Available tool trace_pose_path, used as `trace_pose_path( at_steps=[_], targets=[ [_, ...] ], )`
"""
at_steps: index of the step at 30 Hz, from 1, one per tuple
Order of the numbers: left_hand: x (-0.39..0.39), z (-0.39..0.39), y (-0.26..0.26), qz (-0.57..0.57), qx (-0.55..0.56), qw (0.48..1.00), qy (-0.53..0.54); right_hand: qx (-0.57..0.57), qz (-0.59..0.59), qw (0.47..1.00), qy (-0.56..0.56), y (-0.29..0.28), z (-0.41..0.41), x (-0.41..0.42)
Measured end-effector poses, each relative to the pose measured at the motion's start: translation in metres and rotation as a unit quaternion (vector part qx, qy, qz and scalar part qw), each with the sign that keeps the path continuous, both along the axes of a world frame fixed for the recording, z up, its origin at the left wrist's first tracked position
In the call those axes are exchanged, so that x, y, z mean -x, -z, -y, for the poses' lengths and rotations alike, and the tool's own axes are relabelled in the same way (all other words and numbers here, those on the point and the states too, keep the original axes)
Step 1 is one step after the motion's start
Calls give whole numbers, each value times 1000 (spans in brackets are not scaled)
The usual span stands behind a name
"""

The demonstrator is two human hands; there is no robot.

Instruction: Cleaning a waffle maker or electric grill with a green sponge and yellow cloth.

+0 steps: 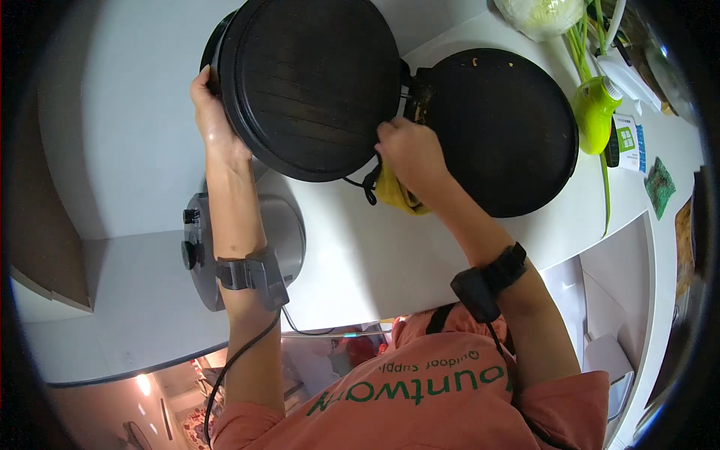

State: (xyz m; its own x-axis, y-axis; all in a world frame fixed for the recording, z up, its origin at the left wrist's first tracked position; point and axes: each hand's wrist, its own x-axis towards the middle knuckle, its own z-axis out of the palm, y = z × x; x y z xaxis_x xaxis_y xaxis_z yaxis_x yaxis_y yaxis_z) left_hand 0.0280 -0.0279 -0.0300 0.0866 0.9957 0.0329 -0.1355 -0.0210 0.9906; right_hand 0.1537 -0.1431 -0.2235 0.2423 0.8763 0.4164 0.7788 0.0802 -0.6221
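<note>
A round black electric griddle lies opened in two halves on the white counter. My left hand [216,121] grips the outer rim of the left half [320,90], which is raised and tilted. Near the hinge, at the edge of that half, my right hand [413,152] has its fingers curled around a yellow cloth [396,191], most of which hangs below the hand. The right half [500,135] rests flat, with small food crumbs near its upper edge and brownish residue by the hinge. A black cord [369,188] shows beside the cloth.
A grey appliance with black knobs [284,236] stands behind my left forearm. Along the right of the counter [349,253] are a wrapped cabbage [541,17], green onions [577,50], a lime-green bottle [596,115], a white package [626,140] and a green scouring pad [660,187].
</note>
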Motion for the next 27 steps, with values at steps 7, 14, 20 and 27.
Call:
trace_pose_path(
  at_steps=[7, 14, 20, 27],
  targets=[
    [0, 2, -1, 2, -5, 1000, 4, -100, 7, 990, -97, -47, 22, 25],
    [-7, 12, -3, -5, -9, 1000, -3, -194, -110, 973, -55, -65, 18, 42],
    [-4, 10, -1, -2, -14, 1000, -6, -106, -58, 992, -40, -15, 15, 24],
    [-9, 14, -4, -10, -20, 1000, -4, -144, -58, 985, -71, -43, 16, 32]
  ],
)
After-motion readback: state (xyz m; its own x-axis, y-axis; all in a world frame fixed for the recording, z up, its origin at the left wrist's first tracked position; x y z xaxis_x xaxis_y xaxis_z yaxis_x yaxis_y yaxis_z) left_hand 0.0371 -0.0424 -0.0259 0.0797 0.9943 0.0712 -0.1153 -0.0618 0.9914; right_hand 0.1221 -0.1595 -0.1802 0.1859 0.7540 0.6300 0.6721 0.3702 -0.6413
